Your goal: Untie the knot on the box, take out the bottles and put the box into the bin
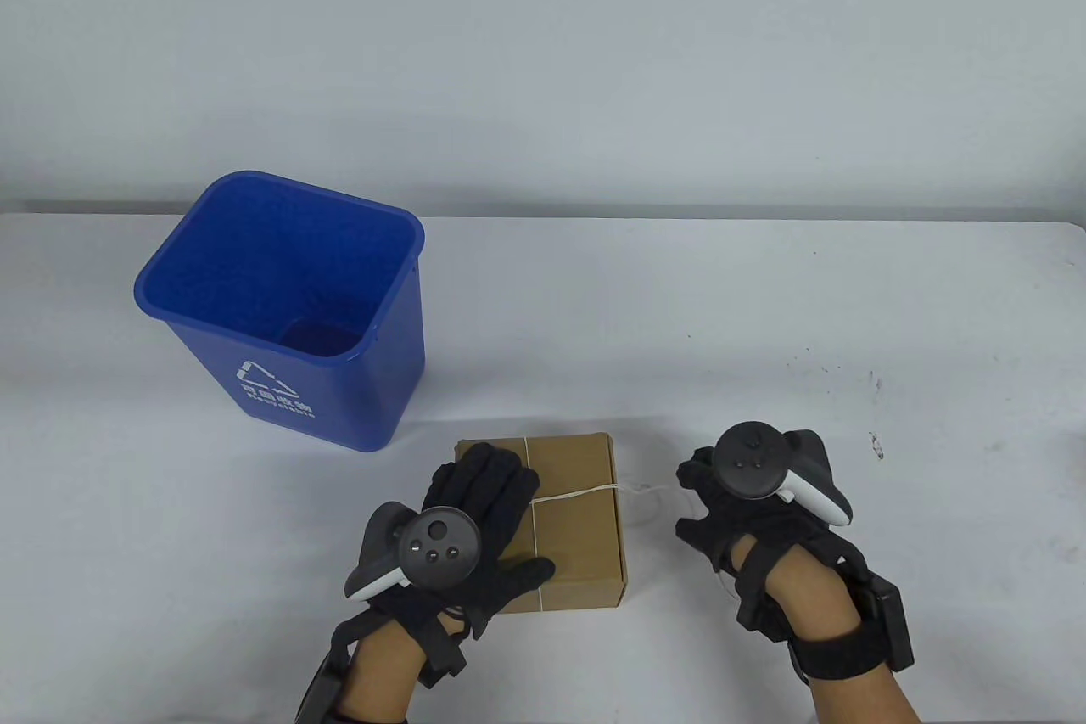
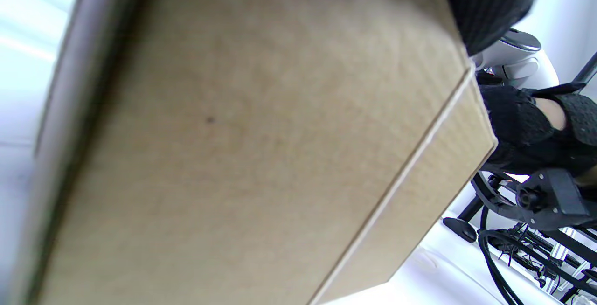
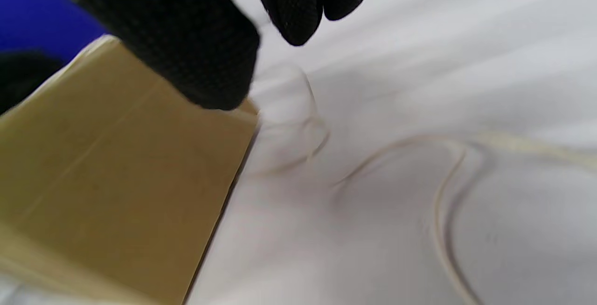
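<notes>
A closed brown cardboard box [image 1: 577,520] lies at the table's front middle, with thin white string [image 1: 585,493] tied across its lid. My left hand [image 1: 488,495] rests flat on the lid's left half, fingers straight. The box [image 2: 256,155] fills the left wrist view. Loose string trails off the box's right edge onto the table [image 3: 438,193]. My right hand [image 1: 708,495] hovers just right of the box, its thumb [image 3: 200,53] near the box corner [image 3: 116,179] and its fingertips [image 3: 298,11] apart from the thumb, above the string. No bottles are visible.
The blue recycling bin [image 1: 288,308] stands open and upright at the back left of the box, a short gap away. The white table [image 1: 764,317] stretches to the right and behind, with a few dark specks [image 1: 874,444] at the right.
</notes>
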`<state>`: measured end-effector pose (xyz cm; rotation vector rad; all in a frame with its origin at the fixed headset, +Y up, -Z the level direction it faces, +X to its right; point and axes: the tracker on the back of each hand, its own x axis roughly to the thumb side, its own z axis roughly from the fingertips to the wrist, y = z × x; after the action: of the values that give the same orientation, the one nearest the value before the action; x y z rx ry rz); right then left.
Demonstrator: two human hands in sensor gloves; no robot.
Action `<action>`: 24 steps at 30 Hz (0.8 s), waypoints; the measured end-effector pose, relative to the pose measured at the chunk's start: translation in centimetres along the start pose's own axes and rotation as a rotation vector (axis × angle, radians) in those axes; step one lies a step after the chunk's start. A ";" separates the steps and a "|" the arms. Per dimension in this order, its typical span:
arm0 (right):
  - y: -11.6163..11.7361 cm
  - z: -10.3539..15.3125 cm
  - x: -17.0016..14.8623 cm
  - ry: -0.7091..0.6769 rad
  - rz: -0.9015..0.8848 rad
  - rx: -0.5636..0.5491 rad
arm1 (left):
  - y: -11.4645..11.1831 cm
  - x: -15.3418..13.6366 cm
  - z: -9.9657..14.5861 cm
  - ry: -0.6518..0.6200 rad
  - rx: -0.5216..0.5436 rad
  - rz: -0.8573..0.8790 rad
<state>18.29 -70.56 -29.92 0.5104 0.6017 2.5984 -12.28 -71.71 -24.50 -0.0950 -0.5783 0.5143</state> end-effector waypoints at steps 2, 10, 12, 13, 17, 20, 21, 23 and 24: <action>0.4 -0.3 0.7 -0.039 0.004 -0.062 | 0.0 0.0 0.0 0.000 -0.001 0.000; 1.6 -1.2 2.7 -0.183 -0.024 -0.202 | 0.0 0.0 0.0 0.002 -0.002 0.001; 1.7 -1.7 2.9 -0.172 -0.021 -0.275 | 0.0 0.0 0.0 0.003 -0.002 0.001; 1.7 -1.9 2.8 -0.164 -0.014 -0.300 | 0.0 0.0 0.0 0.003 -0.002 0.000; 1.8 -2.3 2.5 -0.179 -0.078 -0.341 | 0.0 0.0 0.0 0.004 -0.002 0.002; 1.8 -2.3 2.0 -0.186 -0.139 -0.374 | 0.0 0.0 0.0 0.003 -0.003 0.005; 1.8 -2.4 1.9 -0.190 -0.155 -0.370 | 0.0 -0.1 -0.1 0.003 -0.003 0.006; 1.8 -2.5 1.7 -0.191 -0.179 -0.357 | 0.0 -0.1 0.0 0.003 -0.002 0.006; 1.7 -2.6 1.6 -0.192 -0.185 -0.345 | 0.0 -0.1 0.0 0.003 -0.002 0.006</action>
<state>15.30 -72.08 -30.82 0.5510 0.1250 2.3720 -12.29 -71.74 -24.56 -0.0991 -0.5760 0.5198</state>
